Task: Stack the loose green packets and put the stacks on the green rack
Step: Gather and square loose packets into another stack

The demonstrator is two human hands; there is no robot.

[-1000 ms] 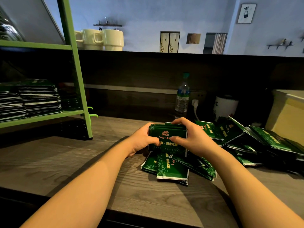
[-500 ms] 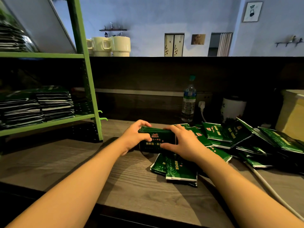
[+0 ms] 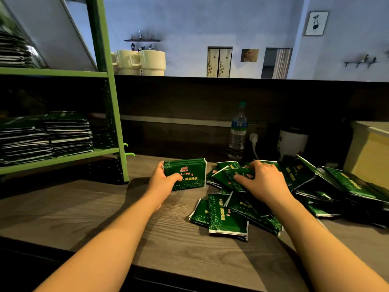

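Left hand (image 3: 163, 179) grips squared packet stack (image 3: 185, 174) upright on counter, near green rack (image 3: 109, 114). Right hand (image 3: 260, 179) spread over loose packets (image 3: 228, 216); take few, align edges w/ stack before adding.

A squared-up stack of green packets (image 3: 187, 173) is standing on its long edge on the wooden counter, printed face toward the camera, showing red and pale lettering above a swirl border. The left hand (image 3: 163, 180) is gripping its left end, thumb lying across the front face, fingers wrapping behind. Just right of that thumb, a heap of loose green packets (image 3: 229, 216) is sprawling flat and overlapping at odd angles, silver edges showing. The right hand (image 3: 260, 180) is resting on the heap's far part, its fingertips (image 3: 237, 177) pressing a tilted packet. Well left of the left fingers, the green rack (image 3: 109, 106) is carrying stacked packets (image 3: 67, 133) on its lower shelf.
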